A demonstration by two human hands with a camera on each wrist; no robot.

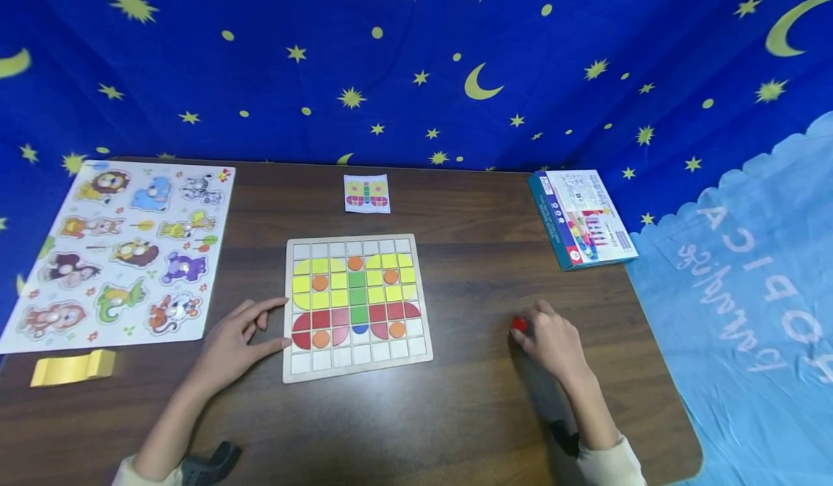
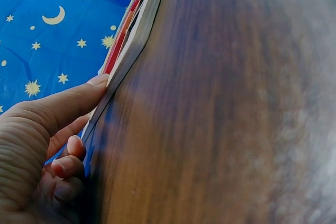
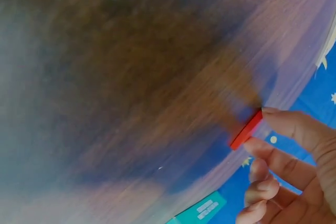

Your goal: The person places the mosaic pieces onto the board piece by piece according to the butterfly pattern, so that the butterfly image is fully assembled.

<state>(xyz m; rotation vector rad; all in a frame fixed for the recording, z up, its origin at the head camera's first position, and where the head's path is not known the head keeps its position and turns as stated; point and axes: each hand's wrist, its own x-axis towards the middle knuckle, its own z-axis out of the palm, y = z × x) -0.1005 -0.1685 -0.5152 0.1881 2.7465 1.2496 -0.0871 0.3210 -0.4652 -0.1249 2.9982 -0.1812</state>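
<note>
A square board (image 1: 358, 370) with white cells carries a butterfly of yellow, orange, green, blue and red pieces. Its lower right wing has a bare white cell (image 1: 415, 327) beside an orange disc (image 1: 397, 329). My left hand (image 1: 229, 345) touches the board's left edge with extended thumb and index finger, set apart along it; its other fingers are bent. Well to the right of the board, my right hand (image 1: 552, 341) pinches a small red piece (image 3: 247, 130) between thumb and index finger, just over the table. The piece's full outline is partly covered by the fingers.
Behind the board lies a small butterfly picture card (image 1: 367, 194). An animal puzzle board (image 1: 146, 229) and a yellow block (image 1: 73, 368) are at the left. A teal-edged box (image 1: 586, 218) lies at the back right. Star-patterned cloth (image 1: 416, 59) hangs behind the table.
</note>
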